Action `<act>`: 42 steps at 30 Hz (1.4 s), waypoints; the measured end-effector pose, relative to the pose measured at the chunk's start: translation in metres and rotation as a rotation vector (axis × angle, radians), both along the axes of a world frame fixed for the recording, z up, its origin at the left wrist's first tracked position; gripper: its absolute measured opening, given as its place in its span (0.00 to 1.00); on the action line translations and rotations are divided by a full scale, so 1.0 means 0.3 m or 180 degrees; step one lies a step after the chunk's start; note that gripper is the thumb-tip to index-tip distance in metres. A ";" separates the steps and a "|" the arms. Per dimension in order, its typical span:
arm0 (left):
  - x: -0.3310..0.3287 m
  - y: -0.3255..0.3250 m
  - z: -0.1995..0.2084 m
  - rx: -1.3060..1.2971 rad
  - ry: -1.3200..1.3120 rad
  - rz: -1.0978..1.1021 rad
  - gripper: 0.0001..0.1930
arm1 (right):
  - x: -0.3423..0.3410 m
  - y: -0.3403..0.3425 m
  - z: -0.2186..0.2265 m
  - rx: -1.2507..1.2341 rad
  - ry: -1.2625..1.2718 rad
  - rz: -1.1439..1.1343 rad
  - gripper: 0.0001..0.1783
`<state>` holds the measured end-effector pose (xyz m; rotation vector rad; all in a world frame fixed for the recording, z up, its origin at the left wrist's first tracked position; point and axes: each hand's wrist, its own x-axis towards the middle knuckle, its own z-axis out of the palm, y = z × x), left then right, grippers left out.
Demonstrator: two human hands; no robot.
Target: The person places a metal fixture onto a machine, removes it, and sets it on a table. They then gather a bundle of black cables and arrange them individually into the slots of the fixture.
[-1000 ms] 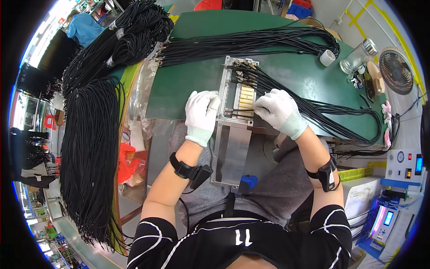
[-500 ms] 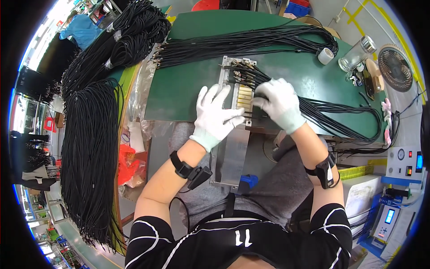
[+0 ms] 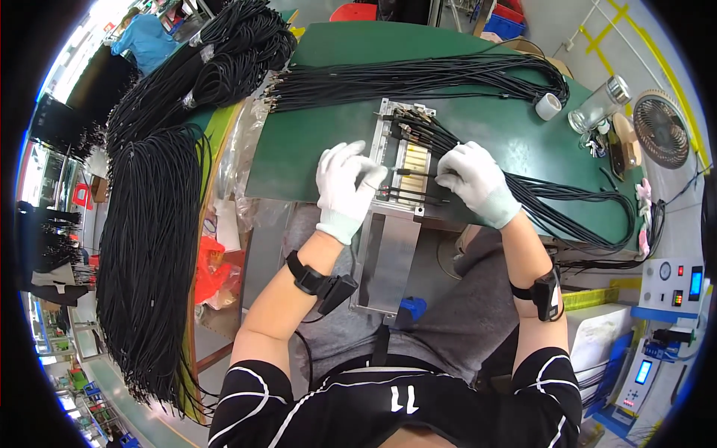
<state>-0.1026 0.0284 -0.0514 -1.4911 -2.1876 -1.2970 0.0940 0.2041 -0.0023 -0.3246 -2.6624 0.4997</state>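
Note:
A black cable (image 3: 420, 173) lies across the metal fixture (image 3: 385, 136) with its pale blocks. My gloved right hand (image 3: 472, 178) is closed on this cable at the fixture's right side. My gloved left hand (image 3: 345, 181) is on the left side, thumb and forefinger drawn together at the cable's metal tip; the exact contact is hard to see. Below it, more thin cable ends (image 3: 407, 194) lie across the fixture's near end. At the far end, several cables with metal connectors (image 3: 412, 121) sit side by side, and their black bundle (image 3: 556, 190) loops off to the right.
A long cable bundle (image 3: 418, 75) spans the back of the green table (image 3: 328, 134). Large cable heaps (image 3: 153, 261) hang at the left. On the right stand a white tape roll (image 3: 548, 107), a glass bottle (image 3: 590, 113), a fan (image 3: 662, 128) and control boxes (image 3: 670, 280).
My left hand has drawn back leftward from the fixture's near end. The right hand has shifted slightly down, and a cable now stretches between the hands. The view has shifted slightly.

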 end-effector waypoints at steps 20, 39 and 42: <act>-0.017 -0.016 0.004 0.0087 -0.0544 -0.0324 0.06 | -0.013 -0.057 -0.001 -0.0083 0.0162 0.0068 0.06; 0.008 0.002 0.017 -0.0114 -0.0310 -0.0711 0.12 | -0.025 -0.071 -0.017 0.0581 0.0205 0.0053 0.08; 0.046 0.004 0.029 -0.0285 0.0440 -0.0764 0.13 | -0.031 -0.072 -0.033 0.0592 0.0222 0.0013 0.08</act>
